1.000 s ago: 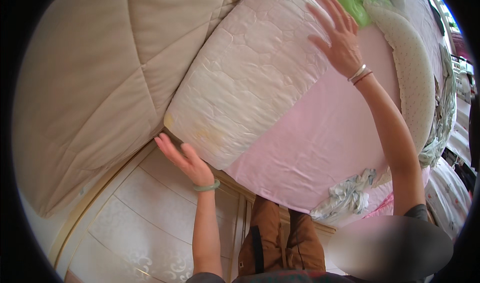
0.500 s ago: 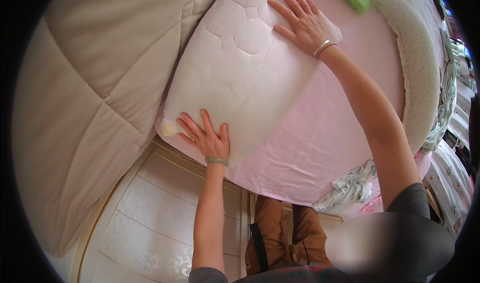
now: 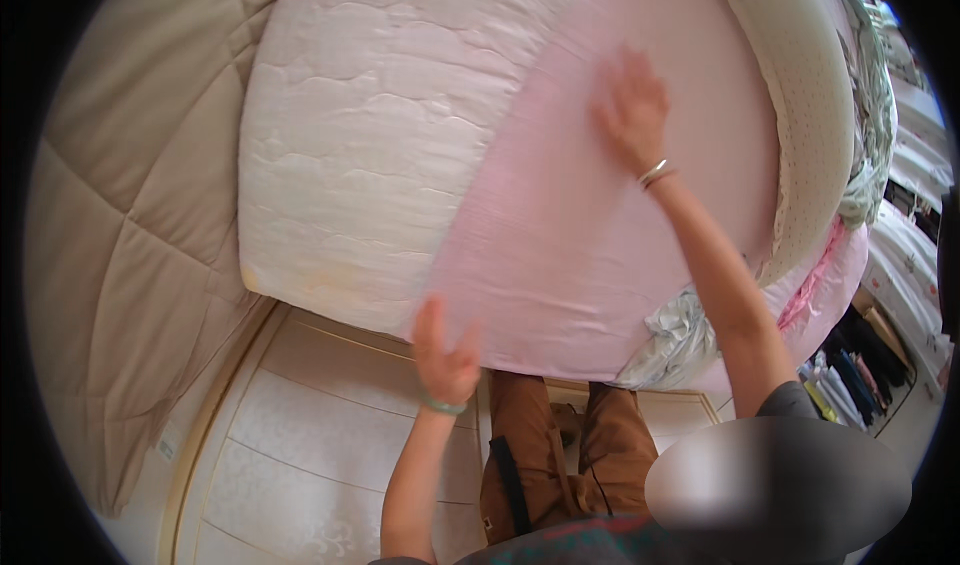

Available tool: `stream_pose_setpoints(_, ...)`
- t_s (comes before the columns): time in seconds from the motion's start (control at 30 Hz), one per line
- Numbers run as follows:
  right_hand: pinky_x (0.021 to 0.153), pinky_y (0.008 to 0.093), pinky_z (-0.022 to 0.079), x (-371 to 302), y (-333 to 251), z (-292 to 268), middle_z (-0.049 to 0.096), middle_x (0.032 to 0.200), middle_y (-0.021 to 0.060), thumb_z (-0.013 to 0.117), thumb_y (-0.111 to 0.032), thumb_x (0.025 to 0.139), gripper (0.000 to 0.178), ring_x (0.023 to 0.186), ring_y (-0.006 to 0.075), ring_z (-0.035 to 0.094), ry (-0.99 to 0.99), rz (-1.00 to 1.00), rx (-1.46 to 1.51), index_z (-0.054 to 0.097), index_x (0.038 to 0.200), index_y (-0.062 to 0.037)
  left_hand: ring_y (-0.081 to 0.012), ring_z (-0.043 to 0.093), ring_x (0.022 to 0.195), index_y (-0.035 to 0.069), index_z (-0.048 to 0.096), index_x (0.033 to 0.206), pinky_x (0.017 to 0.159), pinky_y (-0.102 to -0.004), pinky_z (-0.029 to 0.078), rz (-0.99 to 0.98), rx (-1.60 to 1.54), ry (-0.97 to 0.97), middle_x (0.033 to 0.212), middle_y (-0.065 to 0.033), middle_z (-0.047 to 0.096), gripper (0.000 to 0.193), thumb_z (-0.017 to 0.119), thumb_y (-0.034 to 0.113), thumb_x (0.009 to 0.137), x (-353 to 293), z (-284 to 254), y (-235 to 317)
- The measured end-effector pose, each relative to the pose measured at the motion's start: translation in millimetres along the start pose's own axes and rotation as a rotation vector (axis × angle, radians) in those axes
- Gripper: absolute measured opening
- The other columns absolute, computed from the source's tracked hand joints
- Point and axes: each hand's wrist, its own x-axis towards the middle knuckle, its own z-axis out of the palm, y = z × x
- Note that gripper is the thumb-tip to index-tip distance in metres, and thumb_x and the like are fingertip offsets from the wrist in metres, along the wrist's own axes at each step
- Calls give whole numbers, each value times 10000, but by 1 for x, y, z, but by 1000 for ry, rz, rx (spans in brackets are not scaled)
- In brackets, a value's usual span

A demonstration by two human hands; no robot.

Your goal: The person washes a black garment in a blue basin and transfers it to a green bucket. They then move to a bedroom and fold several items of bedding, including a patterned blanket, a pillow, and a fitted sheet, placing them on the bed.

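Observation:
A white quilted pad [image 3: 370, 155] with wavy stitching and yellowish stains near its front corner covers the left side of the bed. Its right border meets a smooth pink sheet [image 3: 540, 235]. My left hand [image 3: 445, 360], a green bangle on its wrist, is at the bed's front edge, by the pad's near right corner. Its fingers are spread and hold nothing. Over the pink sheet, right of the pad, is my right hand [image 3: 632, 115], with a silver bangle. It is smeared by motion, but its fingers look outstretched with nothing in them. I cannot tell whether either hand touches the bedding.
A beige padded panel [image 3: 130, 215] rises along the bed's left side. A pale dotted bolster [image 3: 805, 115] curves along the right. A crumpled light cloth [image 3: 675, 340] lies at the front edge near my body. Clothes [image 3: 850, 380] stand on a rack at far right.
Both hands have come off the white pad; the right is over the pink sheet, the left nearer the front edge. The pad now reaches the left edge, where a pink strip showed.

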Motion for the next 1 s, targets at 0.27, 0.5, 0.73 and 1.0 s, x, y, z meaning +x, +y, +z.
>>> stream_pose_setpoints(0.27, 1113, 593, 122, -328, -133, -61, 233, 1534, 8, 576, -409, 824, 576, 1428, 312, 131, -840, -479, 304, 484, 1366, -237, -408, 127, 1411, 352, 443, 1372, 1058, -659, 155, -282, 345, -625, 1534, -156, 178, 558, 635, 278, 853, -95, 75, 19)
stream_pose_setpoints(0.5, 998, 468, 357, -372, -68, -100, 621, 1103, 90, 609, -258, 824, 343, 1166, 283, 493, -721, 167, 872, 608, 1143, -132, -324, 482, 1172, 188, 619, 1195, 942, -492, 386, -336, 310, -1100, 1287, -169, 497, 362, 581, 126, 840, -153, 64, 55)
stream_pose_setpoints(0.73, 1008, 460, 363, -327, 137, -185, 511, 1298, 111, 633, -217, 813, 413, 1217, 327, 446, -61, 501, 326, 573, 1219, -170, -357, 367, 1281, 151, 529, 1299, 1050, -478, 295, 86, 131, -346, 1378, -166, 419, 481, 597, 129, 823, 45, 240, 215)
stream_pose_setpoints(1.0, 961, 456, 416, -452, 138, -198, 479, 1366, 61, 569, -256, 896, 445, 1205, 298, 484, -177, 612, 719, 483, 1331, -209, -410, 142, 1404, 346, 424, 1375, 1042, -696, 120, 169, 428, -983, 1527, -153, 197, 567, 622, 373, 844, -78, 277, 262)
